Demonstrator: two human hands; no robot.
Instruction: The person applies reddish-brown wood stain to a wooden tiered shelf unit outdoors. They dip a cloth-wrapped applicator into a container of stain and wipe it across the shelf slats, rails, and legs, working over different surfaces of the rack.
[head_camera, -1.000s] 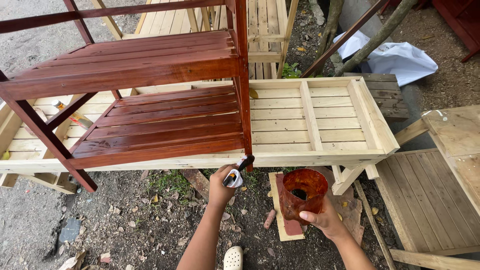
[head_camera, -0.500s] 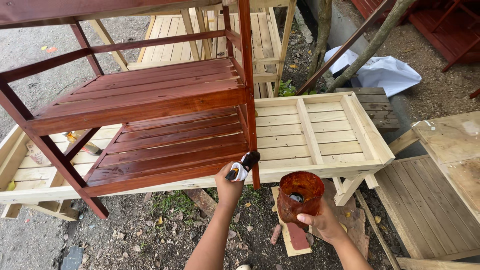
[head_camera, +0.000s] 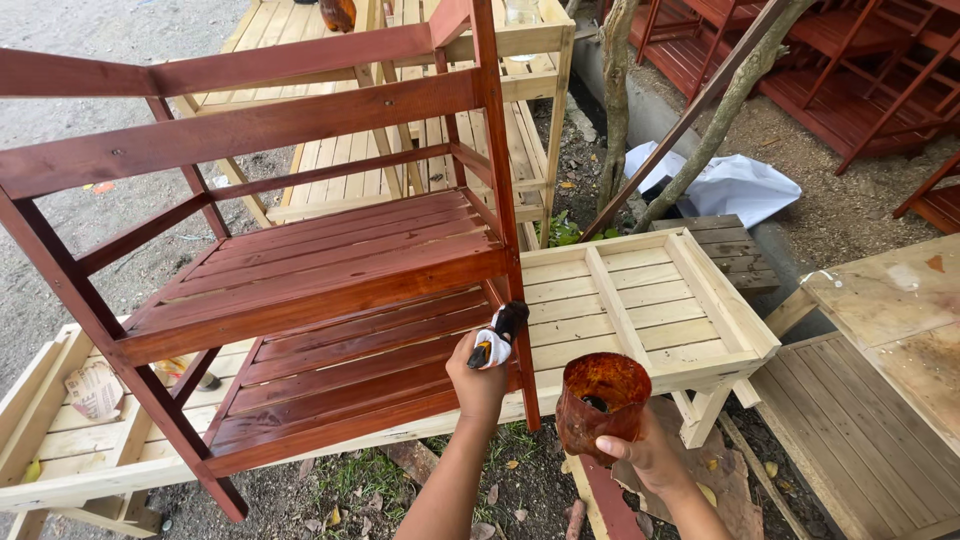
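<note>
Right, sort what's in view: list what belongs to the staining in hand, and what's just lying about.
In use:
left hand holding the paintbrush
right hand holding the stain-coated container
red-brown stained shelf rack
unpainted slatted frame under it

Lying about:
white sheet
crumpled paper
stained frames at the back
plywood board

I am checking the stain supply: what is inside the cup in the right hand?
The cup, held by the right hand, has brown-stained walls and a small dark patch at the bottom. Its near wall hides how much liquid remains.
</note>
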